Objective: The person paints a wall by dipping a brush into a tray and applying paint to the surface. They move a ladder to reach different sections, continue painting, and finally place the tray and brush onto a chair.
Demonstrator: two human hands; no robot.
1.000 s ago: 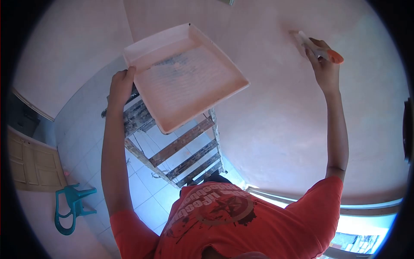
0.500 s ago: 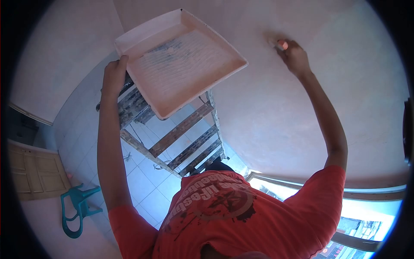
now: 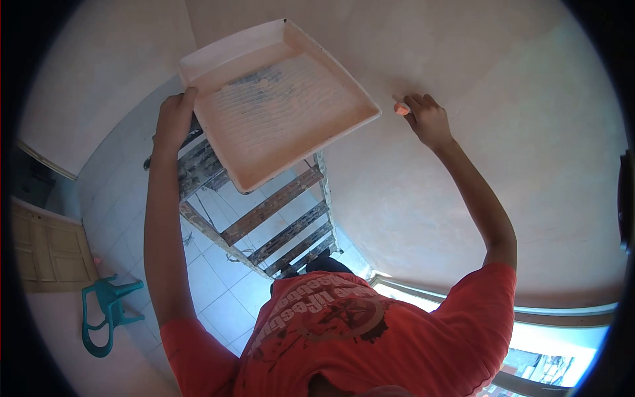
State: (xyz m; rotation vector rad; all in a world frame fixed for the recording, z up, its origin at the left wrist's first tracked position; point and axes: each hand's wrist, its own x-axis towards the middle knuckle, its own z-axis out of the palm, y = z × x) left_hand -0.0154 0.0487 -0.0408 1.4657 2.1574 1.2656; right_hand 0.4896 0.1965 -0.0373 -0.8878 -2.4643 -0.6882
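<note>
My left hand [image 3: 174, 120] grips the left edge of a pale pink paint tray [image 3: 284, 112], thumb over the rim and fingers hidden behind it. The tray is tilted, and its ribbed floor shows dark grey patches. Beyond the tray's right corner, my right hand [image 3: 430, 121] is closed round a small tool with an orange handle end [image 3: 401, 108], close to the pinkish wall [image 3: 423, 198]. The tool's working end is too small to make out.
Below the tray stands a paint-spotted wooden ladder [image 3: 271, 204] on a white tiled floor [image 3: 210, 272]. A green plastic chair [image 3: 111, 311] is at lower left near a wooden door [image 3: 53, 255]. A window [image 3: 549, 344] lies at lower right.
My right hand has moved down and left along the wall with the tool, nearer the tray. The tray is still in my left hand and sits slightly lower in view.
</note>
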